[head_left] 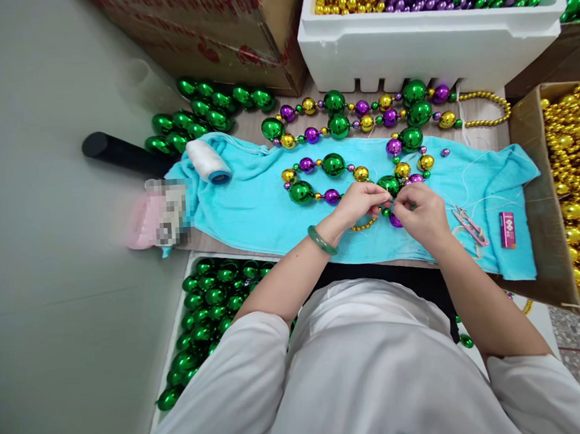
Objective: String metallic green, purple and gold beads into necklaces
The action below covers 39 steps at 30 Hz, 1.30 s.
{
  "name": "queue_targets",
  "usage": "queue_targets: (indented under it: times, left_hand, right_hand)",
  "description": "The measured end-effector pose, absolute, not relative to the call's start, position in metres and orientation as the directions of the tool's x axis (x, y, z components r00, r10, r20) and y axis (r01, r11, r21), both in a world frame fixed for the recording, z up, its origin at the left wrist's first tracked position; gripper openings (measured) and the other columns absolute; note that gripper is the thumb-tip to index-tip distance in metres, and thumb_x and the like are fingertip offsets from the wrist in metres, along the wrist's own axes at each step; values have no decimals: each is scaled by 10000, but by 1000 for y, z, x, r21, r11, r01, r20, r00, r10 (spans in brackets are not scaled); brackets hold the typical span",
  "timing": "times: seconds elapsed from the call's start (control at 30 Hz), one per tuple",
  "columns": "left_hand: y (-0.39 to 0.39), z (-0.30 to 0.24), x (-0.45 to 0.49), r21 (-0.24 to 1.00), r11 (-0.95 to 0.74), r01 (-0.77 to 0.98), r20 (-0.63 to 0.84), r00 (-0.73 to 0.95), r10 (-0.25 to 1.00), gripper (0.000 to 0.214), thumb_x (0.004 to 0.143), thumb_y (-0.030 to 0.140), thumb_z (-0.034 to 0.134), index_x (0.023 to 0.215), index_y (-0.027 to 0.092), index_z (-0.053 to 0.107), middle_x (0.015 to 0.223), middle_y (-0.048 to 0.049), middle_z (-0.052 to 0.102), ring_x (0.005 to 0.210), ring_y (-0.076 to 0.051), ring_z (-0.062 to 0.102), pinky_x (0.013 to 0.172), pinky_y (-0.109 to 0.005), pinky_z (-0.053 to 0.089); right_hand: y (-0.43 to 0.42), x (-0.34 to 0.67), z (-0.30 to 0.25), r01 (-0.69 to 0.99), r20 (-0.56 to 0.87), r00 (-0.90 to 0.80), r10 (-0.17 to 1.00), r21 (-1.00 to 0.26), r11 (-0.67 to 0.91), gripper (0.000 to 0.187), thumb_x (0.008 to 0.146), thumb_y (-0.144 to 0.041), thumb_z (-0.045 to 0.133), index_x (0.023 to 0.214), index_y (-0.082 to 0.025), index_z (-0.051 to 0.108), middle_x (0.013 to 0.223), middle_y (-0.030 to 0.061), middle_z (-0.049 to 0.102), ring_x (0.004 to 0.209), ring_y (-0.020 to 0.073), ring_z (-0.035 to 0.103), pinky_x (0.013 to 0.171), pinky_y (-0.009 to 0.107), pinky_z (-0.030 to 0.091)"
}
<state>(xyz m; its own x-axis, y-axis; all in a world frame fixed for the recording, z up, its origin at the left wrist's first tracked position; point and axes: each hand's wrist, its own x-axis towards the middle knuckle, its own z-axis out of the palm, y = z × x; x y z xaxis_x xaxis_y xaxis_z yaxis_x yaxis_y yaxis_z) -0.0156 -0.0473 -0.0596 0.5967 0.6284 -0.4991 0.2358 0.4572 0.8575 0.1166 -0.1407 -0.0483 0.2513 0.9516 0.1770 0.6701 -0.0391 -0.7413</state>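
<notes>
Both hands are close together over a turquoise towel [251,212]. My left hand [364,200], below a green bangle [322,240], pinches a thin white thread. My right hand [422,213] is also closed in a pinch on the thread, its fingertips just right of the left ones. Around the fingers lies a string of green, purple and gold beads, with a large green bead [333,165] to the left and another green bead [411,139] above. A short run of small gold beads [365,225] shows under my left hand. The exact thread ends are hidden by the fingers.
A thread spool [208,162] lies on the towel's left. Thread snips [470,227] and a small purple box [507,230] lie to the right. A finished-looking bead strand [363,124] stretches behind. A white foam box [431,41] and a carton [536,184] hold beads.
</notes>
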Motion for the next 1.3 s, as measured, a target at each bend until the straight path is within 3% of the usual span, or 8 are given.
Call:
queue_targets:
  times: [0.3,0.4,0.53,0.67,0.8,1.0,1.17,1.3]
  left_hand:
    - [-43,-62,-20,658,750,69,-636,585,504,109,861,71,580,770,85,639,720,-35,681,474,-7,506,483,-142,435]
    - [-43,-63,-20,620,782,65,-656,589,472,142,874,51,551,761,89,630,676,-22,658,514,-28,561,519,-151,467]
    - [-42,-63,-21,658,748,92,-646,580,496,105,859,67,587,764,94,624,669,-17,649,553,-58,610,548,-175,491]
    - [-43,-61,-21,722,679,136,-613,581,535,71,849,106,616,779,97,620,678,-19,652,574,-69,628,549,-181,489]
    - [-45,-58,-22,812,555,177,-528,627,572,76,812,160,658,772,106,623,732,-35,671,635,-94,652,506,-171,450]
    - [-44,-63,-23,959,189,213,-285,711,642,79,769,188,651,757,116,679,699,-21,644,592,-87,577,495,-185,421]
    - [-45,-70,-22,958,-222,184,20,726,687,89,766,186,662,695,160,709,844,-40,688,831,-133,617,821,-269,490]
    - [-44,-74,-23,968,-206,144,44,710,703,97,778,206,655,717,164,717,874,-50,697,877,-145,630,876,-286,482]
  right_hand:
    - [-167,94,-42,956,-33,-193,981,-232,180,212,846,-114,436,810,-161,639,838,110,640,815,226,555,603,319,315]
    - [-171,90,-42,957,-109,-245,964,-188,222,235,860,-104,433,851,-154,663,873,123,652,827,231,556,598,325,305]
    - [-165,105,-37,936,-54,-157,986,-326,131,219,894,-227,478,825,-161,675,871,115,683,853,235,581,637,321,355]
    - [-138,131,-40,775,35,186,982,-620,-125,172,839,-258,549,818,-159,688,832,96,694,764,210,600,682,319,418]
    - [-108,145,-46,369,-315,196,929,-854,-368,215,767,-221,584,921,-146,713,523,-2,582,472,137,503,491,261,369]
    - [-93,143,-36,401,-419,-28,908,-837,-373,273,764,-201,535,932,-160,747,431,-32,523,387,106,432,420,232,312]
    - [-91,145,-27,440,-397,-57,916,-833,-334,222,700,-134,543,806,-158,736,466,-47,517,402,80,435,450,223,332]
    - [-91,148,-30,421,-389,-68,919,-846,-327,245,666,-115,548,820,-165,732,634,-27,618,438,77,483,473,229,366]
